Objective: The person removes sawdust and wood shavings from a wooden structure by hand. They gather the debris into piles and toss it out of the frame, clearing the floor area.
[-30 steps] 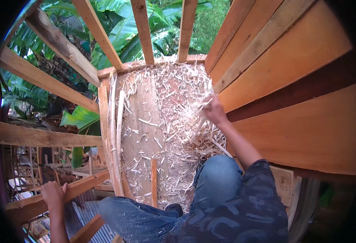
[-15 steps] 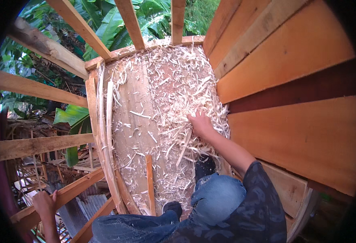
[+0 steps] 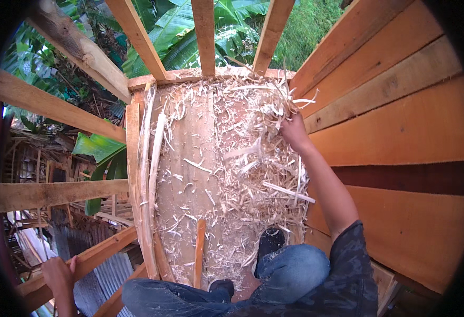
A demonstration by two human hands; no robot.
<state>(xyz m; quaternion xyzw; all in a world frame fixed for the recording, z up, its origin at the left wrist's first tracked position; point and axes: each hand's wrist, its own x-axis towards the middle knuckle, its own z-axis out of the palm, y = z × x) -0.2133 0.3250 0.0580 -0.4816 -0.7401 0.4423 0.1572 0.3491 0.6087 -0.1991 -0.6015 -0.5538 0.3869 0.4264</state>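
My right hand is stretched forward near the far right corner of the board floor, closed around a bunch of pale wood shavings. Long curls stick out past the fingers, and some loose shavings hang blurred beneath the bunch. More wood shavings lie heaped nearer me along the right side. At the lower left, my left hand grips a wooden rail with its fingers wrapped over it, the thumb showing on top.
Upright wooden slats enclose the left and far sides, with banana leaves beyond. Planks wall the right. Long thin strips lean along the left edge. A short stick lies near my feet. Corrugated sheet metal shows below.
My right hand has moved from the middle of the heap to the far right corner, carrying shavings with it. My left hand keeps its hold on the rail. The view has shifted slightly.
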